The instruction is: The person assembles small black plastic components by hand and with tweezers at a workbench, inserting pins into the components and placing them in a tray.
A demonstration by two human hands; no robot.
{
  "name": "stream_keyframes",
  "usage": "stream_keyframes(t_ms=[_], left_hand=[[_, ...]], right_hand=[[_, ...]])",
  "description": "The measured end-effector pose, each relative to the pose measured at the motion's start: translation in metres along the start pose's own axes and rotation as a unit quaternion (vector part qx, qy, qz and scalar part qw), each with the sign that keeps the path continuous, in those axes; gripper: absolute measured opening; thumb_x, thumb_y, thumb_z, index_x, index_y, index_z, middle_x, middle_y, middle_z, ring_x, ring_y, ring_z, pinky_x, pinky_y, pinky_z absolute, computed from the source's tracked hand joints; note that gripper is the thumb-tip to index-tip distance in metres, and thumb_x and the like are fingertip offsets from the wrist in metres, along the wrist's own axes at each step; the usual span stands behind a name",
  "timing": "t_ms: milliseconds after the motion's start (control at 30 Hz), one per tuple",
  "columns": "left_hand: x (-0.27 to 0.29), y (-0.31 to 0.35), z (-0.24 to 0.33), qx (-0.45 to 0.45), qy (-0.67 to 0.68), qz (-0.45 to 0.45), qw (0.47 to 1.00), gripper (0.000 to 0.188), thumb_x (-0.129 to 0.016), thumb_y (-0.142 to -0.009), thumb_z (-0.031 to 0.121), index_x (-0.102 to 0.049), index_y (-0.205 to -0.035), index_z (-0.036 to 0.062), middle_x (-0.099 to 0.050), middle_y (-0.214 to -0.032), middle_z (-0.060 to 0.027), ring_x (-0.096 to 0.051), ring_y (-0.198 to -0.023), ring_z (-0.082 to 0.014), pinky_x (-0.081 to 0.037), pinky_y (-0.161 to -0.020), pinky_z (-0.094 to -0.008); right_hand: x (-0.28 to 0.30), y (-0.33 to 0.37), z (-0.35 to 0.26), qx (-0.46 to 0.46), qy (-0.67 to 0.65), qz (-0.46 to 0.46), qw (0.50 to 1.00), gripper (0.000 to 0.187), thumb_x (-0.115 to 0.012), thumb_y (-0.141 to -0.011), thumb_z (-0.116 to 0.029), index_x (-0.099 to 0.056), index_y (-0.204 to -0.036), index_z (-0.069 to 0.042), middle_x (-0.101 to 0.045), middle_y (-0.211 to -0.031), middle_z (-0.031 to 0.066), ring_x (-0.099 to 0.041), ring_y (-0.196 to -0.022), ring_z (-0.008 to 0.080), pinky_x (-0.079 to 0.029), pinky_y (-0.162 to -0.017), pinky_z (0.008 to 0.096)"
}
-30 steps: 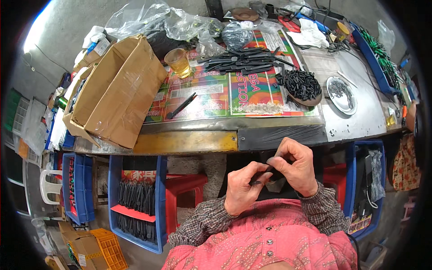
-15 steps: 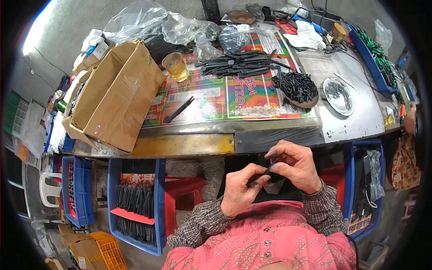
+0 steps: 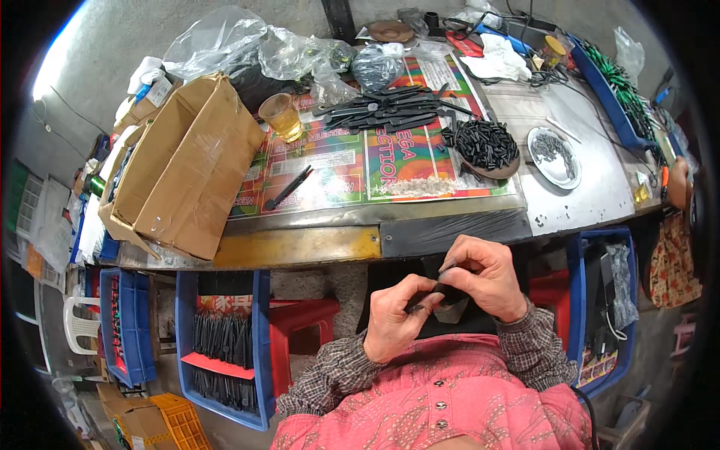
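In front of my chest, below the table edge, both hands meet around a slim black piece (image 3: 438, 289). My left hand (image 3: 391, 319) is closed, thumb and forefinger pinching its left part. My right hand (image 3: 489, 279) pinches the other end between thumb and fingertips. Fingers cover most of the piece, so its exact kind stays hidden. On the table lies a heap of long flat black pieces (image 3: 390, 111). Right of it, short black tubes (image 3: 484, 142) are piled on a brown dish. Two or so thin black pieces (image 3: 289, 189) lie alone on the printed sheet (image 3: 330, 196).
An open cardboard box (image 3: 199, 169) stands at the left, beside a glass of yellowish liquid (image 3: 280, 118). A white plate (image 3: 564, 180) carries small dark bits. Blue crates (image 3: 264, 352) flank me below the table, and a long blue tray (image 3: 609, 105) sits at the far right.
The whole view has shifted slightly. My hands stay together on the black piece; the right fingers have changed their pinch a little. On the table nothing has visibly moved.
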State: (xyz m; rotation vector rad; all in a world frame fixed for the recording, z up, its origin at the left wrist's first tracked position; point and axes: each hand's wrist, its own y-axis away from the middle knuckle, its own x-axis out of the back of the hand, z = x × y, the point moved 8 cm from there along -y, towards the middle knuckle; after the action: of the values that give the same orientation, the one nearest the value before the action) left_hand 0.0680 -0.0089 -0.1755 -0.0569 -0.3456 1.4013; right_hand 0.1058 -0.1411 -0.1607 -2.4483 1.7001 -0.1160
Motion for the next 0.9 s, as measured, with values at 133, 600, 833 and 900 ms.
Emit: stream_keyframes(t_ms=[133, 600, 833, 900], left_hand=[[0.002, -0.001, 0.001, 0.002, -0.017, 0.015, 1.000, 0.011, -0.067, -0.083, -0.002, -0.059, -0.091, -0.0018, -0.066, -0.072, -0.0056, -0.066, -0.069, -0.0095, -0.051, -0.060, -0.0227], [0.003, 0.002, 0.002, -0.003, -0.028, 0.017, 0.999, 0.011, -0.067, -0.083, -0.003, -0.058, -0.089, -0.0023, -0.065, -0.073, -0.0065, -0.067, -0.067, -0.0115, -0.051, -0.059, -0.0236], [0.005, 0.000, 0.009, -0.034, -0.117, 0.058, 0.991, 0.014, -0.072, -0.079, -0.001, -0.059, -0.085, -0.0016, -0.065, -0.069, -0.0097, -0.067, -0.065, -0.0141, -0.050, -0.058, -0.0257], [0.005, -0.002, 0.004, -0.018, -0.079, 0.047, 0.996, 0.012, -0.070, -0.081, -0.002, -0.059, -0.086, -0.0020, -0.065, -0.070, -0.0078, -0.066, -0.065, -0.0126, -0.050, -0.058, -0.0249]], right_hand=[[-0.004, -0.001, -0.010, 0.033, 0.177, 0.015, 0.984, 0.008, -0.069, -0.082, -0.001, -0.063, -0.085, 0.003, -0.058, -0.082, 0.0021, -0.056, -0.069, 0.0054, -0.046, -0.061, 0.0194], [-0.006, 0.003, 0.004, -0.062, -0.084, 0.020, 0.994, 0.010, -0.070, -0.082, -0.003, -0.062, -0.083, 0.003, -0.059, -0.081, 0.0012, -0.058, -0.072, 0.0051, -0.047, -0.061, 0.0201], [-0.003, 0.002, -0.003, 0.010, 0.058, 0.052, 0.997, 0.010, -0.068, -0.085, -0.005, -0.061, -0.082, 0.002, -0.063, -0.075, 0.0015, -0.058, -0.068, 0.0043, -0.048, -0.059, 0.0204], [-0.003, 0.001, 0.003, 0.003, -0.031, 0.062, 0.998, 0.009, -0.067, -0.086, -0.004, -0.061, -0.086, 0.002, -0.063, -0.078, 0.0012, -0.058, -0.071, 0.0042, -0.048, -0.061, 0.0198]])
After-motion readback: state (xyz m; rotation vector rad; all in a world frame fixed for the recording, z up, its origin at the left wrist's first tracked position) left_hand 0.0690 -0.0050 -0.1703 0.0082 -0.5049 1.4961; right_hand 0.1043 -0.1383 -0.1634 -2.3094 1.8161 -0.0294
